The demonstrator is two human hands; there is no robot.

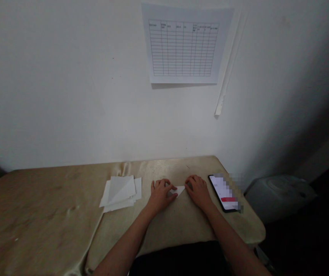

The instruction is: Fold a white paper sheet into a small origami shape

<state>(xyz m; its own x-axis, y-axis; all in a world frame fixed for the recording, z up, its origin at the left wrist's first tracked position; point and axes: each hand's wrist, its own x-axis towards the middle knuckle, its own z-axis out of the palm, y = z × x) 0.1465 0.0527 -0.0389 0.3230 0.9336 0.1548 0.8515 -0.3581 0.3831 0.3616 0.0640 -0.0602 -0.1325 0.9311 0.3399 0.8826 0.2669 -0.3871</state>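
Note:
A small folded piece of white paper (180, 190), triangular in outline, lies on the table between my two hands. My left hand (161, 194) has its thumb and index finger on the paper's left part, covering some of it. At the paper's right corner, my right hand (198, 190) has its curled fingertips pinched together on the tip. Left of my hands sits a loose pile of white paper sheets (121, 193), overlapping at different angles, the top one with a diagonal crease.
The table (164, 226) has a wrinkled tan cover and stands against a white wall. A phone (221, 191) with a lit screen lies right of my right hand. A printed grid sheet (184, 50) hangs on the wall. Beyond the table's right edge is a pale plastic container (276, 195).

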